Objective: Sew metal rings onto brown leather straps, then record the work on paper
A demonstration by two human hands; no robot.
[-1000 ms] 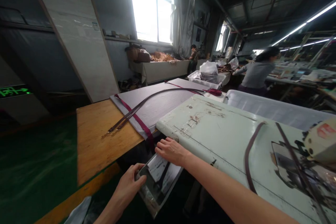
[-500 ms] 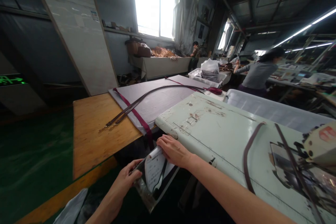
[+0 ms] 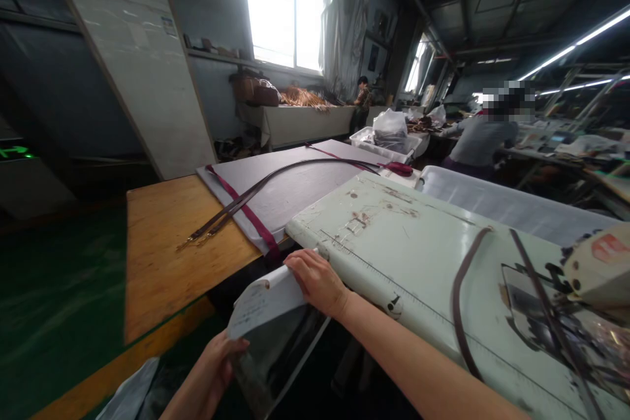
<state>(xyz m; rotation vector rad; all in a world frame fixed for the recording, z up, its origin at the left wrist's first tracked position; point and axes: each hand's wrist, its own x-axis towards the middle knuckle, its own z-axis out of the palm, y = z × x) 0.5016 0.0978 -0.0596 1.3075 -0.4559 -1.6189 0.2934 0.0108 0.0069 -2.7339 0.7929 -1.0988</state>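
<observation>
A white sheet of paper (image 3: 268, 305) with handwriting bends between my hands, beside the front edge of the pale green sewing machine bed (image 3: 374, 256). My right hand (image 3: 317, 282) is closed on its upper right edge, close to the corner of the bed. Below the paper hangs a clear plastic sleeve (image 3: 258, 374). My left hand (image 3: 216, 361) pinches the sleeve's left side, near the paper's lower left edge. How far the paper lies inside the sleeve I cannot tell.
Dark straps with metal clasps (image 3: 256, 187) and a maroon ribbon (image 3: 246, 210) lie across a grey board (image 3: 300, 190) on the wooden table (image 3: 162, 262). A brown strip (image 3: 462, 295) rests on the bed by the sewing head (image 3: 598, 266). Behind stands a white bin (image 3: 492, 193). Two people work farther back.
My left hand has moved down and left. More of the white paper shows, bent over the sleeve. My right hand has shifted slightly left, and the whole view has turned a little.
</observation>
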